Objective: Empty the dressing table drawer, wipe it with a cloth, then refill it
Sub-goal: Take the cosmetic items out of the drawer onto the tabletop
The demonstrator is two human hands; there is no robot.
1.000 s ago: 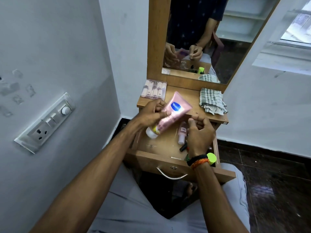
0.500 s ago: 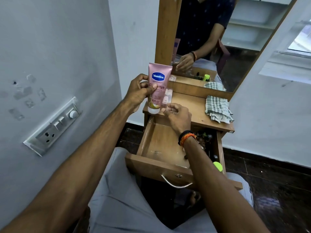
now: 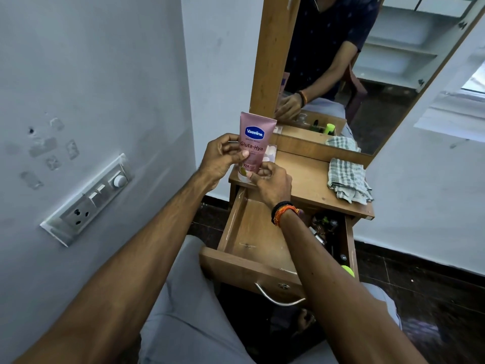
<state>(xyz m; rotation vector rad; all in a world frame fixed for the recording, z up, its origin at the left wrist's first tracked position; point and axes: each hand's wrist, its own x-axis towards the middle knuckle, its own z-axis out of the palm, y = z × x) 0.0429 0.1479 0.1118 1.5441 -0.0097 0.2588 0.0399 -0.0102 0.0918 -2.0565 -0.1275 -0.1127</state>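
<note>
My one head-worn camera looks forward and down, close over my fingers (image 3: 245, 154); the bench (image 3: 309, 179) lies just beyond them, the open drawer (image 3: 252, 232) below.

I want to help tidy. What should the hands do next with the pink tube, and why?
Probably let go: the tube stands upright, cap down, at the tabletop's left back corner, held by the left hand and right hand. The drawer still has small things at its right side, so the right hand could likely reach there next.

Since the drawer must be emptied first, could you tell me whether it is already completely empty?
No, small items still lie along the right side of the open drawer.
</note>
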